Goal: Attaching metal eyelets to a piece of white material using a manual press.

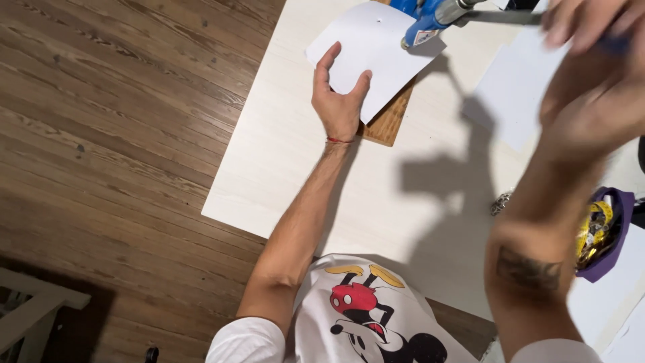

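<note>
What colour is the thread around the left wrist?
Red; the thin thread sits just below the left hand, clearest in the head view.

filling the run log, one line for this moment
left hand: pressing white paper sheet on wooden board | right hand: raised, blurred | blue metal tool: on sheet

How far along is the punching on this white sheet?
Done: one small hole shows near the sheet's top edge. In hand: the left hand pins the white sheet on the wooden board under the blue press tool; the right hand grips its lever. Left: the second white sheet lies aside.
</note>
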